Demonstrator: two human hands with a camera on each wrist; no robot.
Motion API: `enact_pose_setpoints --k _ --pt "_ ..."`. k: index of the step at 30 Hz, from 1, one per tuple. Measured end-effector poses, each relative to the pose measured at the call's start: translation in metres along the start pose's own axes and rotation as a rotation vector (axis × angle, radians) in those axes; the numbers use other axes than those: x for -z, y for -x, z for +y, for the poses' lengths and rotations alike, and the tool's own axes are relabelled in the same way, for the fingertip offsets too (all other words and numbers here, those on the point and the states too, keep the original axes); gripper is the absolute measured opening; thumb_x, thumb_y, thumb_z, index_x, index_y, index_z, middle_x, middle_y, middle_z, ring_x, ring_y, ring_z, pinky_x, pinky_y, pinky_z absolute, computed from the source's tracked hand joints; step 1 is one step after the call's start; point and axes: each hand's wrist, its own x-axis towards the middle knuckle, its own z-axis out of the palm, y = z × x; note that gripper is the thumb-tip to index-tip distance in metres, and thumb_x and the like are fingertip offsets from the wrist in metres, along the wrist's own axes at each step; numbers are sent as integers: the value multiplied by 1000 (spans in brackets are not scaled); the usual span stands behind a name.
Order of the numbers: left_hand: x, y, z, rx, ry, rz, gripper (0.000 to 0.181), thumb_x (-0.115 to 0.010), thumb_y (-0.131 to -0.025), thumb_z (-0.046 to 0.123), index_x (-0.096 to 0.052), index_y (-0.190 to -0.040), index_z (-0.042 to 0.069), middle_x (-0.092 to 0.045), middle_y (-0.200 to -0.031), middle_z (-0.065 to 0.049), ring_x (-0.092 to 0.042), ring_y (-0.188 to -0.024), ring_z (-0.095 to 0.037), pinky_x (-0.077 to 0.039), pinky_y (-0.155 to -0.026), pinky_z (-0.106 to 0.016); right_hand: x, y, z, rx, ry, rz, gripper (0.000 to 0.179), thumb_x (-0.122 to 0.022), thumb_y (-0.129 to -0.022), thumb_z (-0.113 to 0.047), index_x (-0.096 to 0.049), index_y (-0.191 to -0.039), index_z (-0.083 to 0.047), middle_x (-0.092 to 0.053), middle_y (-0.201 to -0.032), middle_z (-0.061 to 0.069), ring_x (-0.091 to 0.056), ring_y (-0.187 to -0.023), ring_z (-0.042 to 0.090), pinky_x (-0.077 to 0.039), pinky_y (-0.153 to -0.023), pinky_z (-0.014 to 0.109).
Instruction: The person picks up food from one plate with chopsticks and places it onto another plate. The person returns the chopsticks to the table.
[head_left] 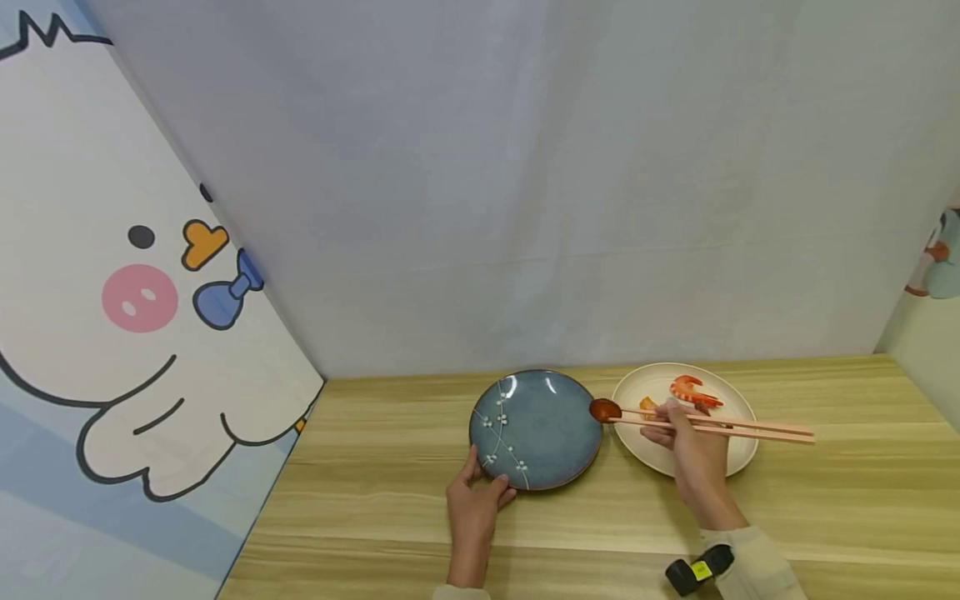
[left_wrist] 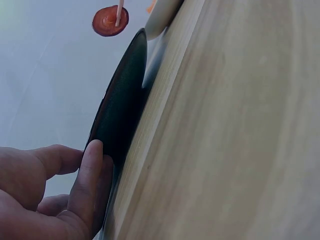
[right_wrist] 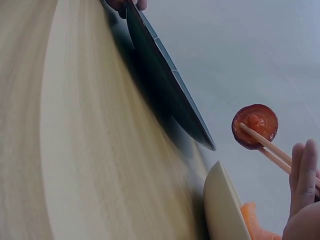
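Note:
My right hand [head_left: 697,458] holds a pair of pale pink chopsticks [head_left: 772,430] above the cream plate [head_left: 637,385]. Pinched at their tips is a reddish-brown mushroom cap [head_left: 604,410], held in the air by the right rim of the blue plate [head_left: 551,437]. The right wrist view shows the underside of the mushroom [right_wrist: 256,125] with its short stem. My left hand [head_left: 474,504] grips the blue plate's near-left rim, its thumb and fingers spread along the edge. On the cream plate lie an orange-red shrimp [head_left: 692,392] and a small orange piece [head_left: 647,404], partly behind the right hand.
Both plates stand side by side on a wood-grain table [head_left: 360,500]. A pale grey cloth [head_left: 525,183] hangs behind the table, and a panel with a cartoon figure [head_left: 82,250] stands at the left. A black strap [head_left: 699,570] is on the right wrist.

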Motion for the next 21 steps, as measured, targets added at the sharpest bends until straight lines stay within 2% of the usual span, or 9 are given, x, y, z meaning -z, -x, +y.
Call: enact_pose_setpoints --k 15,21 --pt "1 0 1 15 4 -6 82 -67 -85 -24 -37 -159 -7 -45 -125 -30 -62 -68 -12 -66 -65 -24 5 0 -11 -3 17 48 38 -55 -108 -3 -76 -77 -9 -75 -76 6 -76 -68 12 -66 -67 23" --pt "1 2 5 20 16 -10 81 -66 -85 -24 -37 -159 -7 -45 -125 -30 -61 -68 -12 -66 -65 -23 7 1 -17 12 -11 57 36 -55 -108 -4 -76 -79 -7 -74 -79 4 -75 -65 13 -66 -66 24"
